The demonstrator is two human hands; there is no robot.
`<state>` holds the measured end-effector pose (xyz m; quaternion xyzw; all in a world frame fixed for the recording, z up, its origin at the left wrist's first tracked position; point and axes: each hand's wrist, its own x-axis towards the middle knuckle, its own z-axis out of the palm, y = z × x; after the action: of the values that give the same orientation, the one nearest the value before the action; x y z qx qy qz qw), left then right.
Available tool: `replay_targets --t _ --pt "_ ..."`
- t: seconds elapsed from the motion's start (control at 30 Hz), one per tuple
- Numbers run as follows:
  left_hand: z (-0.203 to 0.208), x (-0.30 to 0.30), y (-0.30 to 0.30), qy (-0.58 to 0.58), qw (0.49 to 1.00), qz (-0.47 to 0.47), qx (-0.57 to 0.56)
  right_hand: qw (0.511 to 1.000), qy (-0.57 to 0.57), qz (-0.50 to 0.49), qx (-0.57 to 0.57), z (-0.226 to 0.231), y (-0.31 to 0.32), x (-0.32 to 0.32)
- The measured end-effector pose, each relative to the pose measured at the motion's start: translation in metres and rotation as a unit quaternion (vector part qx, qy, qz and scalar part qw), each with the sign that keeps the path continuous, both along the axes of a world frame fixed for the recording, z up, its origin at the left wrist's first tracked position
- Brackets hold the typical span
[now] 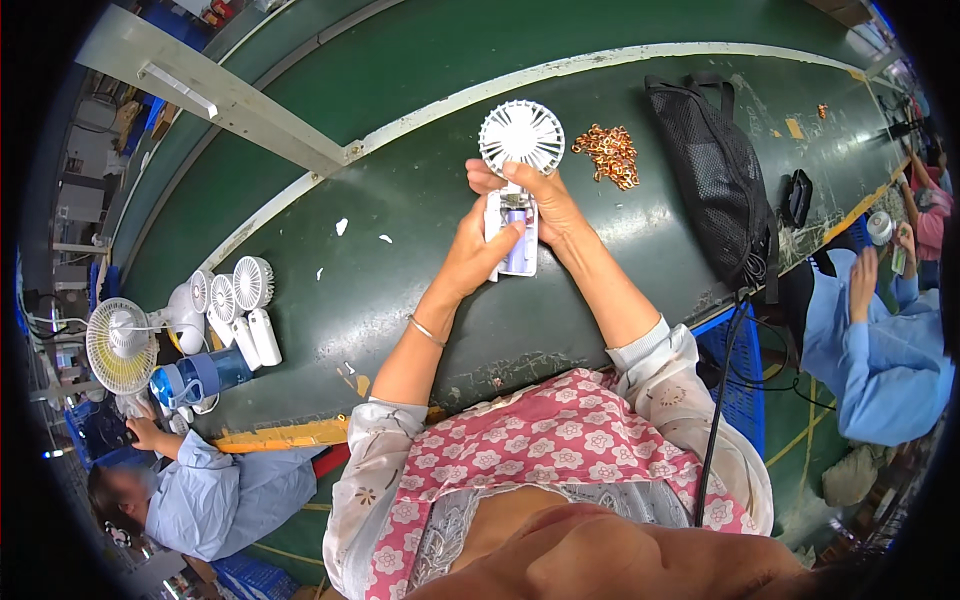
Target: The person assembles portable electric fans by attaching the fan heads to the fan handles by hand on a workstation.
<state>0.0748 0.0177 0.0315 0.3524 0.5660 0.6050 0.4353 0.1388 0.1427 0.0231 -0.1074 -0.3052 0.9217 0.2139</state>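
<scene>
A long dark-green bench (400, 200) is being worked at in a factory hall, with a pale rail crossing behind it and co-workers in blue smocks being seated at either end. A small white fan (519, 160) is being held upright above the bench, roughly at its middle. The handle, open at the front with a purple cell showing, is being clasped by the left hand (475, 255), thumb pressed on the open face; the neck just under the round grille is being pinched by the right hand (550, 205). Both hands are being kept closed on it. The fan is being judged light and stiff, a thin plastic shell, smooth and somewhat slippery, with a grille likely to flex or crack if squeezed; the handle sides are being judged the safest hold. A heap of copper rings (608, 153) is lying just beside, a black mesh bag (715, 175) further right, and finished fans (235, 300) are being gathered near the left edge.
</scene>
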Motion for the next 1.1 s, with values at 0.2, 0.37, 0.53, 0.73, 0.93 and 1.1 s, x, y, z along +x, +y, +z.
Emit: replay_targets --t 0.2,0.37,0.53,0.73,0.93,1.1 --pt "-0.010 -0.006 -0.001 -0.289 0.956 0.052 -0.017 0.992 0.031 0.034 -0.116 -0.012 0.012 -0.004" --pt "-0.014 -0.031 -0.005 -0.365 0.925 0.101 -0.032 0.982 0.006 0.045 -0.185 -0.010 0.023 -0.005" --pt "-0.018 -0.040 -0.005 -0.327 0.941 0.084 0.005 0.979 0.022 0.091 -0.181 -0.012 0.047 -0.006" --pt "-0.017 -0.035 -0.003 -0.227 0.970 0.091 0.006 0.978 0.079 -0.117 -0.153 0.043 0.157 0.036" --pt "-0.017 -0.028 -0.006 -0.203 0.977 0.057 0.036 0.886 0.033 -0.440 -0.141 0.030 0.297 0.120" --pt "-0.015 -0.028 0.000 -0.264 0.962 0.062 0.010 0.817 0.075 -0.532 -0.209 -0.019 0.382 0.187"
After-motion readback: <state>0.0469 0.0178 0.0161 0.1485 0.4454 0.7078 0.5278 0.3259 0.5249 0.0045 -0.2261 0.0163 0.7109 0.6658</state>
